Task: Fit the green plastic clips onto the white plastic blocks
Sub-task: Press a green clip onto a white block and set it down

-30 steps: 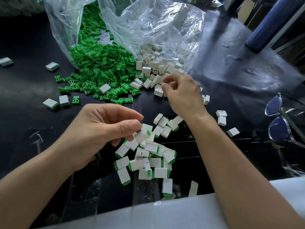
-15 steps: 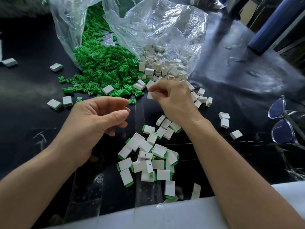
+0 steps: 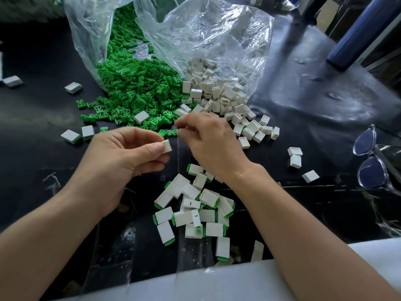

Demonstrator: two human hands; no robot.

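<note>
Pinching one smooth white block (image 3: 167,146) in a narrow thumb-and-forefinger grip of the left hand (image 3: 121,157). Right hand (image 3: 212,144) just beside, fingertips drawn tight, contents too blurred to tell. Slim gap of glossy black table (image 3: 32,137) between the two. Near: heap of fitted blocks (image 3: 195,205), edged green. Far: crinkled clear bags (image 3: 217,35) spilling ridged green clips (image 3: 130,88) left, hollow white blocks (image 3: 221,92) right. Clear-framed glasses (image 3: 368,161) at right edge.

Clip pile (image 3: 134,88) spills from bag (image 3: 86,40) at rear-left of counter (image 3: 314,118), block pile (image 3: 217,92) just to its rt. Left hand (image 3: 121,161) w/ one block (image 3: 167,146) and right hand (image 3: 212,144) in front; clipped blocks (image 3: 195,209) nearest, glasses (image 3: 373,157) far rt.
</note>
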